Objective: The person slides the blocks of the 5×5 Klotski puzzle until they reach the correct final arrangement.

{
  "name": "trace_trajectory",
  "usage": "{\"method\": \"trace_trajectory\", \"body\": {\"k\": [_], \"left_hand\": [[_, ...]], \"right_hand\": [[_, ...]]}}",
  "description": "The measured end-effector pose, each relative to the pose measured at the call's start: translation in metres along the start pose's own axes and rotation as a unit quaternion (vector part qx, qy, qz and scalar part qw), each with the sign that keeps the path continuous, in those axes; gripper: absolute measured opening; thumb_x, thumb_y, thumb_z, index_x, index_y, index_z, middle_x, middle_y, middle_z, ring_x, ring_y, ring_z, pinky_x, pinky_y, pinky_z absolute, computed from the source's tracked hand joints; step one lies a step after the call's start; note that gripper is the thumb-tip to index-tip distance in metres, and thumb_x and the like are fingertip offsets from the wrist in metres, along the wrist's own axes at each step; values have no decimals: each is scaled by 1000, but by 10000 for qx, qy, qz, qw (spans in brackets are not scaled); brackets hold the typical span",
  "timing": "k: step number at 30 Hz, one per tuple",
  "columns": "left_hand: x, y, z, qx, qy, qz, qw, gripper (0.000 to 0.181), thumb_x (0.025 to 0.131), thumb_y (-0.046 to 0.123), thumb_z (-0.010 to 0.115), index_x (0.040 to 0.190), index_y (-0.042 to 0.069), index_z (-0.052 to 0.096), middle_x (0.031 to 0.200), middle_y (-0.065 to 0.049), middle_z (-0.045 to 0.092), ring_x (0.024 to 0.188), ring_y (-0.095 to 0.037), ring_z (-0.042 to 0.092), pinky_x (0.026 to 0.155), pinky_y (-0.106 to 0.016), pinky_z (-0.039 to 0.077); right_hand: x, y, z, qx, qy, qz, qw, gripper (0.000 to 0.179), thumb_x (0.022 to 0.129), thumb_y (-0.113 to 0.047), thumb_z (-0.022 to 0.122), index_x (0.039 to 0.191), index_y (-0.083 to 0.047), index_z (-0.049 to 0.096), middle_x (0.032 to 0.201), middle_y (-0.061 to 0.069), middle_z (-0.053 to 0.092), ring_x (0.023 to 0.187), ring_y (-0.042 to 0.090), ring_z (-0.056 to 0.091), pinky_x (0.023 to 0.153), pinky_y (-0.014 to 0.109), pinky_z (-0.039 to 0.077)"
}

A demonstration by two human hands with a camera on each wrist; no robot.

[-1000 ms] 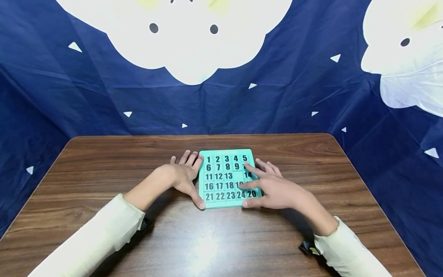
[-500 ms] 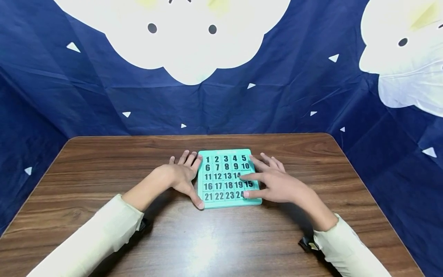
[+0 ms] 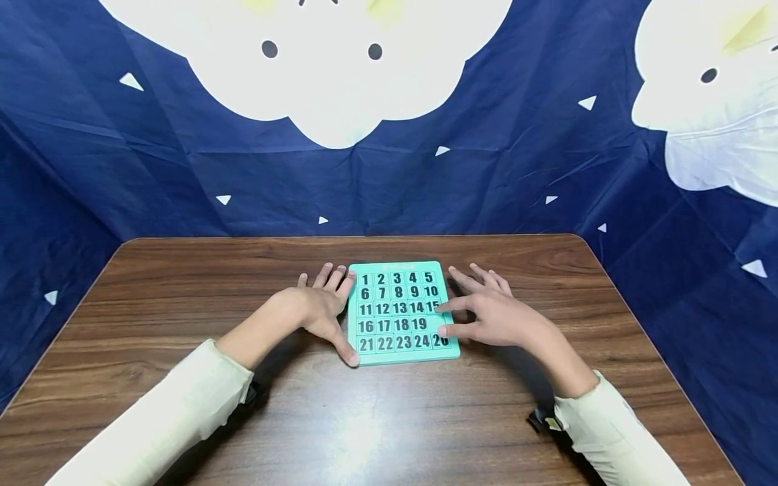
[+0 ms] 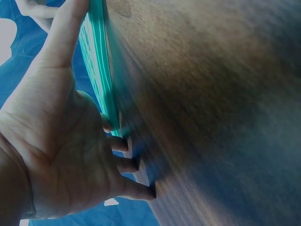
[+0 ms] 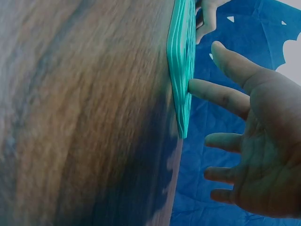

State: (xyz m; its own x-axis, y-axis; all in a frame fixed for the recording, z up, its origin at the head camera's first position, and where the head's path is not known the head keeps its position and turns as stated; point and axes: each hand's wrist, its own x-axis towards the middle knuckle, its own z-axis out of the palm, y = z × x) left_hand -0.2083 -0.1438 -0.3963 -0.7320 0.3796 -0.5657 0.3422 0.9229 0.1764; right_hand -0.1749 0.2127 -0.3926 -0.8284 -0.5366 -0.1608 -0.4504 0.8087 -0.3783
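Observation:
A teal sliding number puzzle [image 3: 401, 317] lies flat on the table, its tiles in rows from 1 at the top left. The 15 tile [image 3: 431, 306] ends the third row, and the gap is directly below it, above the 20 tile [image 3: 439, 341]. My left hand [image 3: 319, 310] rests along the puzzle's left edge, thumb at the near corner and forefinger near the far one. My right hand [image 3: 495, 314] reaches in from the right with its forefinger [image 5: 218, 95] touching the 15 tile. Its thumb [image 5: 235, 63] is held above the board; the other fingers extend past the right edge.
The brown wooden table [image 3: 243, 418] carries the puzzle near its far side. Behind it hangs a dark blue cloth [image 3: 389, 196] with white cloud shapes and small triangles. A dark strap [image 3: 541, 420] shows at the right cuff.
The 14 tile slid left into the fourth column, then the 15 tile moved up into the third row. My right hand shifted slightly right and away from me; my left stayed put.

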Motion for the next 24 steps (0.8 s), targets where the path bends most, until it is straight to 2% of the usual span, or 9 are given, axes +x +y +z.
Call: {"method": "trace_trajectory", "body": {"k": [6, 12, 16, 20, 24], "left_hand": [[3, -1, 2, 7, -2, 13, 10000, 179, 62, 94, 90, 181, 10, -14, 189, -22, -17, 176, -45, -21, 137, -80, -3], [0, -1, 0, -105, -23, 52, 9999, 182, 58, 96, 90, 182, 11, -12, 190, -22, -16, 176, -44, -20, 137, -80, -3], [-1, -2, 0, -130, -22, 45, 9999, 181, 59, 96, 90, 182, 10, -12, 189, -22, -16, 176, -44, -21, 137, -80, -3], [1, -1, 1, -73, 33, 31, 10000, 178, 63, 92, 91, 181, 9, -12, 189, -23, -15, 176, -45, -19, 137, -80, -2], [2, -1, 2, -69, 48, 4, 10000, 176, 65, 92, 91, 181, 9, -13, 189, -23, -15, 176, -46, -19, 137, -81, -1]], "right_hand": [[-8, 5, 4, 139, 86, 2, 9999, 59, 101, -62, 78, 151, -31, 75, 186, 20, 29, 174, 58, 14, 132, 86, 9], [-20, 9, 7, 127, 279, 32, 9995, 62, 102, -59, 79, 156, -30, 71, 185, 22, 30, 173, 59, 16, 132, 85, 10], [-26, 7, 8, 192, 347, -149, 9991, 54, 101, -56, 81, 149, -32, 76, 185, 23, 30, 172, 60, 17, 131, 86, 10], [-29, 2, 11, 366, 134, -407, 9984, 44, 100, -58, 82, 138, -36, 83, 187, 20, 28, 173, 59, 14, 131, 88, 8], [-25, -2, 13, 140, 111, -423, 9989, 45, 99, -59, 83, 138, -38, 82, 187, 19, 29, 173, 58, 16, 130, 88, 11]]}}
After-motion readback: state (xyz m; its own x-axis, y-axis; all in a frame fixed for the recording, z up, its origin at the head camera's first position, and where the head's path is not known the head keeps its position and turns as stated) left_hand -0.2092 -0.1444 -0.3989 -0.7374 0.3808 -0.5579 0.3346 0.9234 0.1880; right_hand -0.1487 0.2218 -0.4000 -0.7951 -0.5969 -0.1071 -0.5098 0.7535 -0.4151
